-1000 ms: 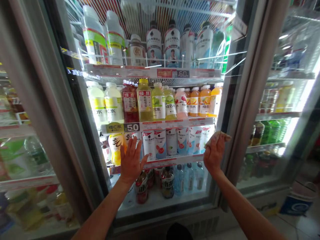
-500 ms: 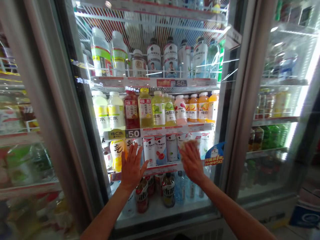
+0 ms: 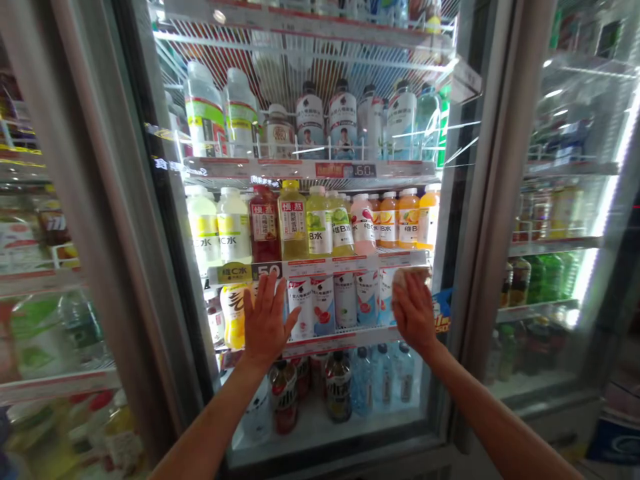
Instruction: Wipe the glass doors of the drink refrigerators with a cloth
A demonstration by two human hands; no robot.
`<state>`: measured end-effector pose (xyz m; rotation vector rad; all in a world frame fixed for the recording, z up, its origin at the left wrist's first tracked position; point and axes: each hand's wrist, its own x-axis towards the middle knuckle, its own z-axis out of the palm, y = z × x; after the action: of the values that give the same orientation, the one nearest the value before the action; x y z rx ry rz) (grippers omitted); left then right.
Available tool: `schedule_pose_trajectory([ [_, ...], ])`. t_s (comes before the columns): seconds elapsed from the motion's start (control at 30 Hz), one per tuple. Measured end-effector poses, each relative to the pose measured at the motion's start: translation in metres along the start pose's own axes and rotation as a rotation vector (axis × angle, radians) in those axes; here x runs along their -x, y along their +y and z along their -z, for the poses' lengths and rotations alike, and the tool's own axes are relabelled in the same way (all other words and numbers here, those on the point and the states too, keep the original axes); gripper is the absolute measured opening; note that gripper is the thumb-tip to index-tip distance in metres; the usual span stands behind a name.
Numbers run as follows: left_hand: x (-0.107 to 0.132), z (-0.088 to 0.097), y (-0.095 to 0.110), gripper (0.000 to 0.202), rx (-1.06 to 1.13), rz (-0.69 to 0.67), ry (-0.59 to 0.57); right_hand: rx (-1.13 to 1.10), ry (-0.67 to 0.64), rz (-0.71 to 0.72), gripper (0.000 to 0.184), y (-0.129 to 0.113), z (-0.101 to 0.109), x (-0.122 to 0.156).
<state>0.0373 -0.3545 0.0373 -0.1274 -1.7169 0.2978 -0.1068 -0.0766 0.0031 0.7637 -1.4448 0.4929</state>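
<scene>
Fridge: metal frame (image 3: 493, 200) upright at both sides; top and base run out of view.
Side fridges: left one (image 3: 63, 277) and right one (image 3: 543, 247) cut off by the picture edges; stock blurred, most labels unreadable.
Glass: pane (image 3: 370, 427) across the middle fridge, streaked with reflections that mask part of the upper bottles (image 3: 343, 110).
Left hand: (image 3: 266, 323) open, fingers spread, nothing gripped; at the pane, contact cannot be confirmed. Covers packs behind; forearm leaves at bottom edge.
Right hand: (image 3: 414, 317) holds the cloth under its fingers, at the pane; palm and thumb grip not visible. Forearm cut off below.
Sticker: blue (image 3: 443, 307), on the pane beside the right wrist, left part hidden by it.
Cloth: pale (image 3: 421, 272), before the lower shelf edge at right; mostly hidden by the fingers, outline blurred.
Price tag: (image 3: 267, 268) lower part covered by left fingertips.
</scene>
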Motion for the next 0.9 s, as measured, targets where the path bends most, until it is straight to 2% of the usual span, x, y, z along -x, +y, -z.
schedule_pose_trajectory([
  [0.07,0.001,-0.001,0.000,0.072,0.009,0.002,0.003,0.057,0.150,-0.181,0.059,0.010,-0.001,-0.006],
  [0.13,0.002,0.000,0.000,0.072,0.015,0.003,0.007,0.050,0.202,-0.250,0.059,0.007,-0.004,-0.010],
  [0.17,0.002,0.000,0.000,0.072,0.013,0.004,0.006,0.011,0.155,-0.201,0.060,0.001,-0.004,-0.010],
  [0.23,0.002,0.001,0.000,0.072,0.007,0.003,0.003,-0.092,-0.028,0.008,0.063,-0.010,-0.005,-0.009],
  [0.3,0.001,0.003,0.000,0.071,-0.001,-0.002,-0.004,-0.133,-0.145,0.143,0.064,-0.011,-0.003,-0.009],
  [0.33,0.001,0.003,-0.001,0.071,-0.005,-0.007,-0.007,-0.111,-0.128,0.123,0.064,-0.007,-0.002,-0.011],
  [0.47,0.001,0.005,-0.003,0.070,-0.005,-0.019,-0.018,0.045,0.187,-0.203,0.060,0.010,-0.005,-0.029],
  [0.53,0.000,0.004,-0.004,0.071,0.009,-0.001,-0.019,0.013,0.149,-0.159,0.062,0.003,-0.009,-0.037],
  [0.63,-0.004,0.004,-0.010,0.075,0.019,0.026,-0.005,-0.077,-0.058,0.083,0.066,-0.007,-0.010,-0.040],
  [0.67,-0.005,0.004,-0.012,0.076,0.016,0.025,-0.004,-0.078,-0.073,0.106,0.066,-0.005,-0.010,-0.041],
  [0.7,-0.006,0.004,-0.014,0.077,0.012,0.016,-0.004,-0.060,-0.042,0.076,0.064,0.000,-0.009,-0.042],
  [0.83,-0.006,0.004,-0.018,0.075,-0.008,-0.026,-0.001,0.045,0.218,-0.203,0.060,0.015,-0.010,-0.048],
  [0.9,-0.006,0.005,-0.017,0.074,-0.012,-0.029,0.006,0.001,0.163,-0.146,0.064,0.004,-0.011,-0.047],
])
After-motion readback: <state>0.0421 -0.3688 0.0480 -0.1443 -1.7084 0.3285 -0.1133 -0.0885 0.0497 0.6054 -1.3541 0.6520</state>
